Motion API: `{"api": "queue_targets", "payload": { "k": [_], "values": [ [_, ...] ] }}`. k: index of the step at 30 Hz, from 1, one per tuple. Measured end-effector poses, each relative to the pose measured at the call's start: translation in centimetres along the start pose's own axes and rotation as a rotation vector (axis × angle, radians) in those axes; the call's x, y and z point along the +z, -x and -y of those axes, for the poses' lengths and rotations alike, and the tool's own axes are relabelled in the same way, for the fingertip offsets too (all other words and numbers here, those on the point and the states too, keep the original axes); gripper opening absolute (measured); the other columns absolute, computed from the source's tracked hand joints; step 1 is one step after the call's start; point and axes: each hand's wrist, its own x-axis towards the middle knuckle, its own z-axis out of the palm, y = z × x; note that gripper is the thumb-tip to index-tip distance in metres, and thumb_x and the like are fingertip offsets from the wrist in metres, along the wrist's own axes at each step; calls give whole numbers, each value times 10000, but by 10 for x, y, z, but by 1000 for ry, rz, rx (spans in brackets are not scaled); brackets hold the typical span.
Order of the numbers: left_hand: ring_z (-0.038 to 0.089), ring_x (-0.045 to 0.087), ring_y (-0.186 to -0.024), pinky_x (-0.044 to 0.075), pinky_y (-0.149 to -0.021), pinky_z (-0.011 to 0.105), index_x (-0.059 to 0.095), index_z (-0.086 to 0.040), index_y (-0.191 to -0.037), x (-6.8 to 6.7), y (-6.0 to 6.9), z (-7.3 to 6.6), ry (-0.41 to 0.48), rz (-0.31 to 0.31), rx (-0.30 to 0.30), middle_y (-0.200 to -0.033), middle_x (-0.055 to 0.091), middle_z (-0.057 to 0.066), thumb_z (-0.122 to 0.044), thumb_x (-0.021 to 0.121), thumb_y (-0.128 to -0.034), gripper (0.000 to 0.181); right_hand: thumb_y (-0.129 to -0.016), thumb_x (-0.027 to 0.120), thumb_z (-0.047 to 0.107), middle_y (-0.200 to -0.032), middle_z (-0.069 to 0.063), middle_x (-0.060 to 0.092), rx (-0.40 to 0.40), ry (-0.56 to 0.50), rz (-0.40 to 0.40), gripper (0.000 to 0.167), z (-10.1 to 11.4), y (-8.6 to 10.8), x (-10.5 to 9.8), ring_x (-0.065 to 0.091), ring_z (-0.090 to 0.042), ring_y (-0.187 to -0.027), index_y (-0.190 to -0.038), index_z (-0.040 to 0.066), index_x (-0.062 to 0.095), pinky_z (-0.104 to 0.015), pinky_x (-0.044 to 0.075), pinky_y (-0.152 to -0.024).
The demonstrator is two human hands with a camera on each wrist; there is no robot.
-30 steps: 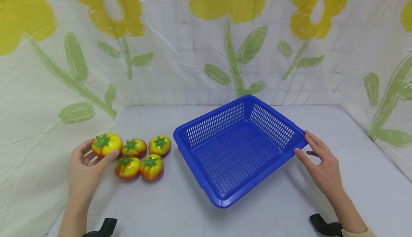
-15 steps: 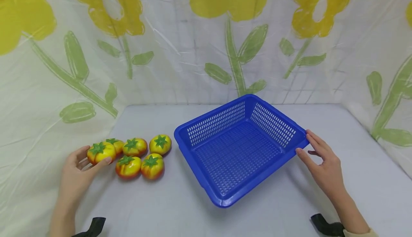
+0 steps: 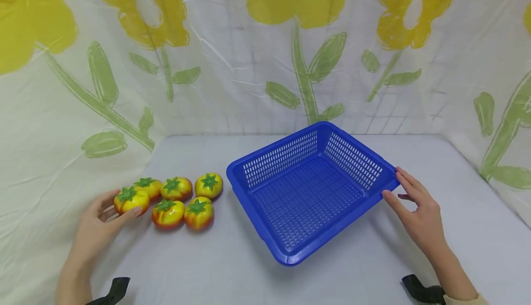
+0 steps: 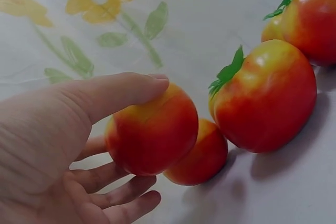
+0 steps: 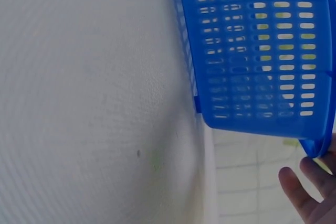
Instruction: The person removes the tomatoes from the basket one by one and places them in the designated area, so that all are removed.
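Note:
In the head view, my left hand [image 3: 97, 224] grips a yellow-and-red tomato [image 3: 132, 201] with a green leafy top. Seen from the left wrist, the thumb lies over this tomato [image 4: 155, 129] and the fingers are around its far side and below. Whether it touches the table is unclear. Right behind it sits another tomato [image 3: 148, 188], with several more [image 3: 176, 188] grouped to its right. At the right, the thumb and fingertips of my right hand [image 3: 419, 215] pinch the corner rim of a blue plastic basket [image 3: 307, 194] with slotted walls; its inside holds nothing.
A white-covered table [image 3: 344, 272] lies under everything. Behind it hangs a pale sheet [image 3: 224, 65] printed with yellow flowers. Black curved mounts [image 3: 421, 290] sit at both wrists.
My left hand has moved left and slightly down with the tomato, uncovering the tomato behind it. Over the last half second it barely shifts. The right hand and basket stay nearly still.

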Motion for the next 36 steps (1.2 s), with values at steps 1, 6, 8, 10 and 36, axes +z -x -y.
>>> {"api": "queue_targets", "payload": {
  "k": [1, 6, 8, 10, 36],
  "values": [
    [421, 385, -1264, 411, -713, 73, 270, -114, -1555, -1, 0, 1, -5, 8, -4, -1499, 318, 244, -441, 729, -878, 881, -858, 779, 117, -1488, -18, 453, 2, 2, 1, 641, 0, 0, 0, 372, 51, -1301, -1439, 90, 509, -18, 371, -830],
    [448, 398, -1276, 483, -737, 177, 254, -107, -1559, -5, 2, 2, -33, 61, -34, -1503, 310, 253, -482, 724, -867, 916, -856, 780, 113, -1488, -26, 453, -2, 0, 2, 646, 0, 0, 0, 368, 56, -1301, -1441, 88, 505, -13, 367, -827],
    [459, 405, -1271, 490, -735, 188, 253, -87, -1555, -6, 2, 2, -40, 82, -34, -1498, 315, 261, -483, 723, -868, 921, -856, 780, 110, -1487, -28, 454, -4, -3, 2, 647, -1, -1, 0, 370, 57, -1300, -1442, 89, 505, -9, 366, -825],
    [478, 394, -1273, 509, -836, 284, 243, -70, -1553, -7, 3, 2, -39, 99, -29, -1501, 304, 275, -478, 719, -874, 924, -861, 776, 114, -1487, -20, 454, -2, -4, 4, 644, -1, -1, 0, 372, 57, -1298, -1444, 94, 503, -11, 368, -826],
    [543, 299, -1306, 301, -1007, 684, 115, 72, -1525, -5, -4, 14, -22, 269, -105, -1504, 203, 365, -398, 775, -849, 1055, -879, 761, 131, -1496, 18, 440, 31, -12, 25, 648, 4, 1, -1, 379, 58, -1288, -1465, 142, 483, -23, 380, -825]
  ]
}}
